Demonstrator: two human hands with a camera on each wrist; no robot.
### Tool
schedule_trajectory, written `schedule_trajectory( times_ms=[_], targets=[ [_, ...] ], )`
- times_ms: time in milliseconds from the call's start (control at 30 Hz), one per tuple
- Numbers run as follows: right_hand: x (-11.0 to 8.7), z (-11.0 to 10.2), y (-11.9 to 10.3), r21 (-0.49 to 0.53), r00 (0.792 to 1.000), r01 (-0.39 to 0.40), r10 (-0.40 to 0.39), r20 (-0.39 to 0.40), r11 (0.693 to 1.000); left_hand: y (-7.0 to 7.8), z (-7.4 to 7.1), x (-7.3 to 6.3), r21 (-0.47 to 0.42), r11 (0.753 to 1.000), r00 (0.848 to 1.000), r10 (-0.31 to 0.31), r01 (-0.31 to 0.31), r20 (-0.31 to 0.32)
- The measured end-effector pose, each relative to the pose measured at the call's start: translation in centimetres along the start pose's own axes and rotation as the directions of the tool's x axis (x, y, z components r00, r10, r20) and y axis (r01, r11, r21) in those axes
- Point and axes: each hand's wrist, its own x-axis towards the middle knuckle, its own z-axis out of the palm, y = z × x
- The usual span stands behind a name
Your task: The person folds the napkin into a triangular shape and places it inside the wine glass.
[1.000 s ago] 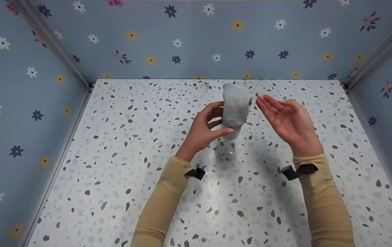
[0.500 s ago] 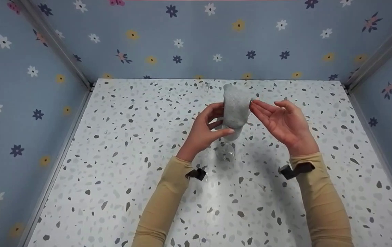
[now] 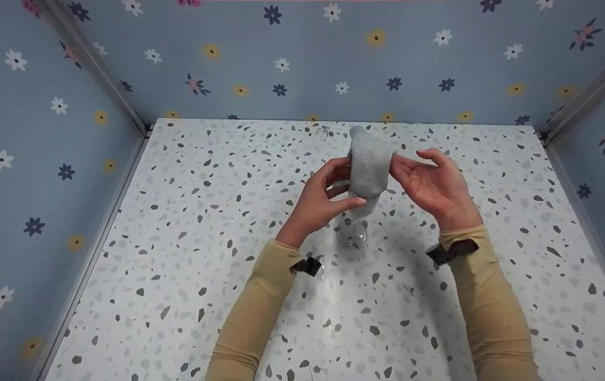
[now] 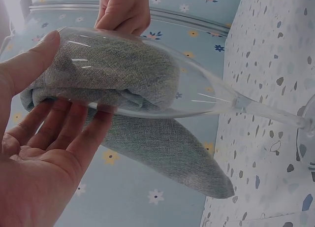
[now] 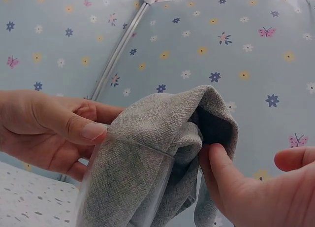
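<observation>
A clear stemmed glass (image 3: 361,209), tall like a champagne flute, stands upright with its round foot on the table. A grey woven cloth (image 3: 371,166) is stuffed into its bowl, bulges over the rim and hangs down outside on the far side. My left hand (image 3: 315,203) grips the bowl from the left, thumb on the near side, fingers behind it. At the cloth's right side is my right hand (image 3: 434,188), palm up. Its fingertips press into a fold of cloth (image 5: 172,118) above the rim, while the thumb (image 5: 290,159) stands apart.
The speckled white table (image 3: 217,275) lies under both hands. Blue flowered panels (image 3: 302,58) rise behind it and at both sides, joined by metal corner strips. A black wrist camera (image 3: 310,266) is strapped to the left sleeve, another (image 3: 442,254) to the right.
My right hand has moved left from beside the cloth, and its fingertips now touch the cloth. The left hand keeps its grip on the glass. The head view has shifted slightly.
</observation>
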Motion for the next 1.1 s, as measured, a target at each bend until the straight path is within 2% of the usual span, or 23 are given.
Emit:
schedule_trajectory(
  times_ms=[233,533,1100],
  targets=[
    [0.2,0.8,-0.1,-0.045,0.998,0.030,-0.032,-0.058,0.999,0.1,0.0,-0.1,0.018,1.000,1.000,-0.004,0.004,-0.005],
    [0.3,1.4,-0.2,-0.033,1.000,-0.020,0.020,-0.004,0.999,0.0,-0.1,-0.1,0.023,1.000,1.000,0.002,-0.002,0.000],
    [0.9,2.9,0.5,-0.132,1.000,0.008,-0.007,0.012,0.991,0.1,0.0,0.0,0.025,1.000,1.000,-0.009,0.009,0.004]
  ],
)
